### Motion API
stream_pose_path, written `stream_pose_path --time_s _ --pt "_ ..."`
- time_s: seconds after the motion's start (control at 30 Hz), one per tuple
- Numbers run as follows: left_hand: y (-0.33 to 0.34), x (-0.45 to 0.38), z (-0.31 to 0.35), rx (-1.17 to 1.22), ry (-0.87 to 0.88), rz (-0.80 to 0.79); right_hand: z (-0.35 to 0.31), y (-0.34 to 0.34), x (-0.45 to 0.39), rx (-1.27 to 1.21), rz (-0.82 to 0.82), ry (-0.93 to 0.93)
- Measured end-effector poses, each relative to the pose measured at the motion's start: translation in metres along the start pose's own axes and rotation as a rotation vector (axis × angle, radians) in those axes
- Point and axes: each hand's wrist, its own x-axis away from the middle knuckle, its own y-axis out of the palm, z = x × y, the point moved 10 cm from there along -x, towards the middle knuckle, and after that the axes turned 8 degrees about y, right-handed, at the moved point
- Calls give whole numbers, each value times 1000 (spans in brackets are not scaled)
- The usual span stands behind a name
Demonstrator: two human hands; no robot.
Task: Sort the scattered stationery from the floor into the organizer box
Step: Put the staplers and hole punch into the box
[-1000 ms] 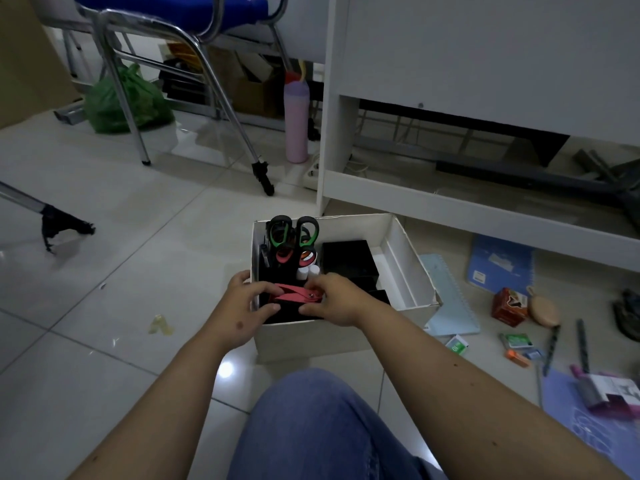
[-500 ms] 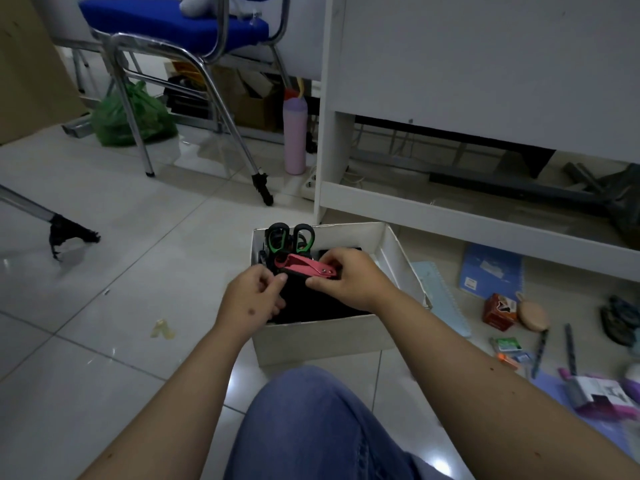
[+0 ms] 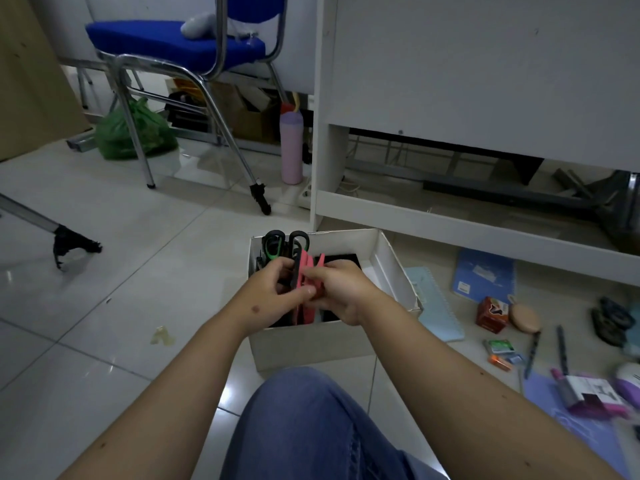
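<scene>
Both my left hand [image 3: 277,289] and right hand [image 3: 341,292] pinch the pink plastic scissors [image 3: 305,271], long axis upright, directly above the white cardboard organizer box [image 3: 394,268].

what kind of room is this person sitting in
Probably an office or study room: a blue padded chair with chrome legs, a white desk, and notebooks scattered on the tiled floor.
</scene>
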Motion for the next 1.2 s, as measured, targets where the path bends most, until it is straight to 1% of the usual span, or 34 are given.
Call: stream_pose_path --time_s 0.13,0.27,0.43,0.57,0.7,0.8,0.87,0.97,1.03,1.13,1.2 --pt "-7 -5 -5 -220 20 -11 9 7 -7 31 8 69" --pt "-6 -5 -8 -309 21 -91 20 14 -17 166 10 135" --pt "-7 -1 -24 -311 -34 -148 31 26 -21 297 -45 178" --pt "-14 -4 -34 -299 -52 -193 25 32 -20 348 -87 177" --pt "-21 -6 -36 -131 -77 -193 12 19 -16 376 -85 141" --pt "-25 -9 -39 -78 -85 -181 9 13 -19 599 -79 96" --pt "-20 -12 -37 -91 -51 -220 14 15 -21 748 -82 106" --pt "-10 -14 -40 -170 -18 -313 24 16 -26 881 -70 118" --pt "-7 -15 -46 -266 6 -339 25 12 -30 983 -33 58" --pt "-11 -15 -55 -396 16 -266 18 12 -35 1213 44 -96" --pt "-20 -16 -52 -526 22 -177 19 8 -40 1275 84 -105"
